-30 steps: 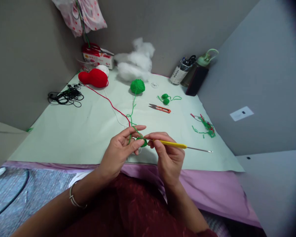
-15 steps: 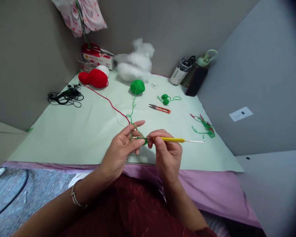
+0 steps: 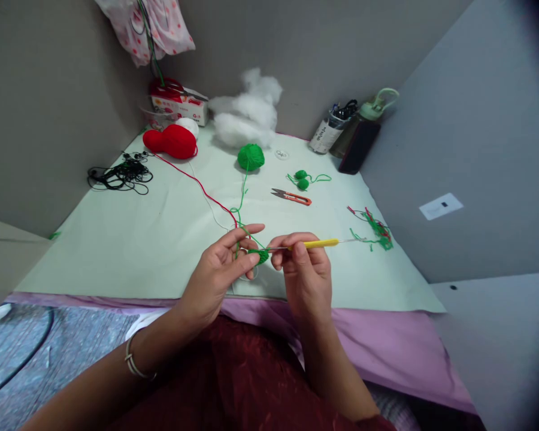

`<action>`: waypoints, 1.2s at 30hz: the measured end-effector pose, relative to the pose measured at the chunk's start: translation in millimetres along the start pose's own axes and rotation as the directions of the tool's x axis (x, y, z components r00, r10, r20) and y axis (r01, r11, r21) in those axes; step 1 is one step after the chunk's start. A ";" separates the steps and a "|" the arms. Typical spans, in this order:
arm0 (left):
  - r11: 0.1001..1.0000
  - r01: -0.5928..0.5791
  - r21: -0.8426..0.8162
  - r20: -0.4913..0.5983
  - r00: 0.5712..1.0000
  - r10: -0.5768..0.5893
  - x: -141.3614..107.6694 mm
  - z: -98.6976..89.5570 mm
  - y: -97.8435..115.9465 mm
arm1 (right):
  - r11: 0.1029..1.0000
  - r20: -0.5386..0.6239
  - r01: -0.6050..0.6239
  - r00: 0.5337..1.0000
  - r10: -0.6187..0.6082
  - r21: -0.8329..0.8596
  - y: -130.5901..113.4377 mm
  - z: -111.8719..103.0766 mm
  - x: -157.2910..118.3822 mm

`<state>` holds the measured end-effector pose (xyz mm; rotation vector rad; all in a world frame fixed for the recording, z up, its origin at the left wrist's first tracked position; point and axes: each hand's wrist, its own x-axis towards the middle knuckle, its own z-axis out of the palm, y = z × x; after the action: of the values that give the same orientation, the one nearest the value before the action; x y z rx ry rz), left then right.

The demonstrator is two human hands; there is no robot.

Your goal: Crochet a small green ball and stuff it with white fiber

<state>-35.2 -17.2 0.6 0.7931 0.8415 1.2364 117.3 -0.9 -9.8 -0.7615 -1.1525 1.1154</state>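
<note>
My left hand (image 3: 220, 269) pinches a small green crochet piece (image 3: 261, 256) between thumb and fingers, its index finger stretched out with green yarn running over it. In my right hand (image 3: 306, 269) is a crochet hook (image 3: 321, 243) with a yellow handle, gripped between thumb and fingers. The hook's metal shaft points left and its tip meets the top edge of the green piece. Green yarn leads back from my left hand to a green yarn ball (image 3: 250, 157). Red yarn (image 3: 206, 194) and a thin white strand also run to the left hand.
Thread snips (image 3: 291, 196) and two small green pieces (image 3: 302, 179) lie beyond my right hand. Yarn scraps (image 3: 378, 230) are at the right. Behind are white stuffing (image 3: 247, 114), a red yarn skein (image 3: 170, 142), a pen cup (image 3: 327, 133) and a bottle (image 3: 371, 111). Black cord (image 3: 121, 173) lies left.
My right hand has drawn the hook slightly right and tilted its back end up. More of the shaft and of the green piece shows. The left hand stays nearly in place.
</note>
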 end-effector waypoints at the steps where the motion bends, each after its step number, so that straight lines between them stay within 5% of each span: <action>1: 1.000 -0.006 0.010 -0.005 1.000 0.006 -0.2 -0.3 0.1 | 1.000 0.002 0.000 1.000 0.000 -0.016 -0.8 -0.5 0.1; 8: 0.997 -0.033 0.074 0.013 0.999 0.032 -0.8 -4.9 -2.2 | 0.982 0.074 0.077 0.995 -0.065 -0.175 -6.9 -7.0 -5.9; 14: 0.956 -0.079 0.281 -0.041 0.995 0.094 -3.0 -3.7 2.8 | 0.894 0.183 0.279 0.957 -0.227 -0.351 -16.3 -6.6 -9.4; 19: 0.886 -0.218 0.409 -0.085 0.958 0.275 -6.6 1.5 1.6 | 0.602 0.399 0.555 0.831 -0.387 -0.574 -11.6 -6.2 -16.2; 21: 0.924 -0.182 0.338 -0.082 0.972 0.221 -7.0 1.7 -0.2 | 0.467 0.419 0.598 0.797 -0.436 -0.652 -3.7 -6.6 -21.6; 23: 0.987 -0.047 0.152 -0.029 0.998 0.052 -5.8 -0.1 -0.7 | 0.379 0.408 0.609 0.771 -0.489 -0.696 3.3 -6.9 -25.5; 25: 0.991 0.132 -0.040 0.080 0.989 -0.128 -2.9 -3.2 1.0 | 0.417 0.370 0.611 0.766 -0.526 -0.673 6.3 -6.7 -25.7; 27: 0.960 0.236 -0.149 0.140 0.966 -0.216 0.8 -6.1 4.1 | 0.599 0.256 0.549 0.824 -0.506 -0.584 4.5 -5.9 -21.9; 29: 0.956 0.225 -0.187 0.121 0.971 -0.205 3.7 -7.3 6.9 | 0.811 0.104 0.403 0.911 -0.399 -0.425 0.5 -4.8 -15.9; 31: 0.969 0.168 -0.179 0.098 0.983 -0.152 5.0 -6.5 7.9 | 0.931 0.023 0.264 0.963 -0.267 -0.250 -2.8 -3.7 -10.4; 36: 0.998 0.049 -0.043 0.084 0.995 -0.046 2.7 -2.9 0.7 | 0.946 0.065 0.210 0.978 -0.200 -0.246 -2.3 -1.0 -8.9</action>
<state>-37.7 -14.3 -0.5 0.7790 0.7583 1.1685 118.7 -10.0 -10.8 -0.7961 -1.3911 0.8225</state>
